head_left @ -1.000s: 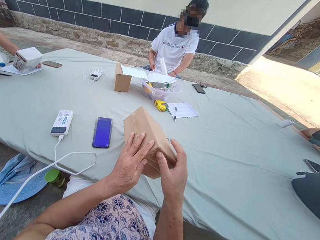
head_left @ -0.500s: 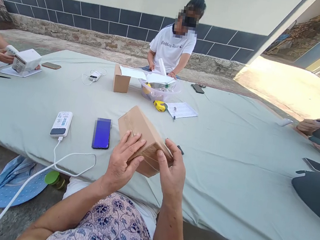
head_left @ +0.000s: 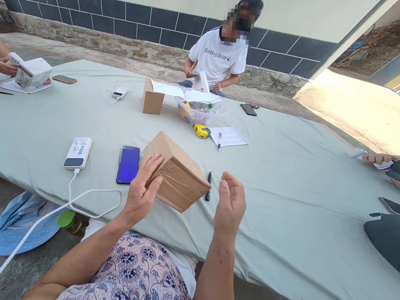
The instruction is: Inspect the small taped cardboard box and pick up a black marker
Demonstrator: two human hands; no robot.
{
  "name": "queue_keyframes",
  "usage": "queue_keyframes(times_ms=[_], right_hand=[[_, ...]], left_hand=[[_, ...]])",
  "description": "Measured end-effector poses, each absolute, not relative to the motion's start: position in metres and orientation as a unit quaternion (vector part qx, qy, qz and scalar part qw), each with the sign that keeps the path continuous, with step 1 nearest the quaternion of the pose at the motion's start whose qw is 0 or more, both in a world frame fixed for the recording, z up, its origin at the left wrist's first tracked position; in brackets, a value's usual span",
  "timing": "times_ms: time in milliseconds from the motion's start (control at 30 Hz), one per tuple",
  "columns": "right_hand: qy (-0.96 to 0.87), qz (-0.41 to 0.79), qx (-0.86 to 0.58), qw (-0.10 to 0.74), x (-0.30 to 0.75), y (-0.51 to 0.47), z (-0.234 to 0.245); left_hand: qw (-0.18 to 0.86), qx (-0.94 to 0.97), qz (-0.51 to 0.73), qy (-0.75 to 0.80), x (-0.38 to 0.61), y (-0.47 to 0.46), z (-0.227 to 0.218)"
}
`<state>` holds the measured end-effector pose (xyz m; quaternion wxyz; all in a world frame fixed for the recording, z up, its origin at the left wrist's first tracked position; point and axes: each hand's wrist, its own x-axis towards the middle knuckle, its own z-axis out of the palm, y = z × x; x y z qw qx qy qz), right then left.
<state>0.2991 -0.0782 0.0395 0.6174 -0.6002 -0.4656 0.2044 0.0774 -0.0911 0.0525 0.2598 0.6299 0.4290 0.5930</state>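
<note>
A brown cardboard box [head_left: 181, 177] is tilted on the table in front of me, its lower corner toward my body. My left hand [head_left: 143, 191] holds the box by its left end, fingers over the top edge and thumb on the near side. To the right of the box, my right hand [head_left: 230, 204] is raised and apart from it, fingers slightly curled and holding nothing. A black marker pen [head_left: 209, 186] lies by the box's right corner, between it and my right hand.
Left of the box lie a phone [head_left: 128, 165] and a white power bank [head_left: 78, 153] with a cable. Beyond are a yellow tape measure [head_left: 201, 131], a paper sheet [head_left: 232, 137], a plastic basket [head_left: 200, 117] and another cardboard box [head_left: 152, 102]. Other people sit across, left and right.
My right hand has let go of the box and moved right. The box has turned, with my left hand shifting to its left end. The marker pen now shows fully.
</note>
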Motion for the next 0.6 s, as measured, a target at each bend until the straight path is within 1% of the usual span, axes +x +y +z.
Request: queue_keyframes(times_ms=[33, 100, 200, 300, 400, 500, 600], right_hand=[[-0.458, 0.183, -0.656, 0.571, 0.304, -0.071, 0.032], [-0.481, 0.141, -0.766, 0.403, 0.311, -0.058, 0.016], [-0.468, 0.142, -0.812, 0.318, 0.311, -0.048, -0.004], [-0.463, 0.153, -0.829, 0.274, 0.308, -0.048, -0.014], [-0.462, 0.161, -0.833, 0.257, 0.308, -0.051, -0.015], [-0.452, 0.168, -0.833, 0.272, 0.309, -0.052, -0.014], [-0.430, 0.171, -0.828, 0.317, 0.309, -0.052, -0.013]], left_hand=[[0.278, 0.611, 0.599, 0.436, 0.075, -0.090, 0.053], [0.300, 0.586, 0.608, 0.444, 0.072, -0.088, 0.053], [0.313, 0.575, 0.615, 0.439, 0.072, -0.088, 0.053], [0.315, 0.578, 0.618, 0.431, 0.073, -0.088, 0.053], [0.316, 0.575, 0.621, 0.428, 0.073, -0.088, 0.053], [0.319, 0.570, 0.628, 0.423, 0.074, -0.088, 0.053], [0.321, 0.567, 0.634, 0.417, 0.074, -0.087, 0.053]])
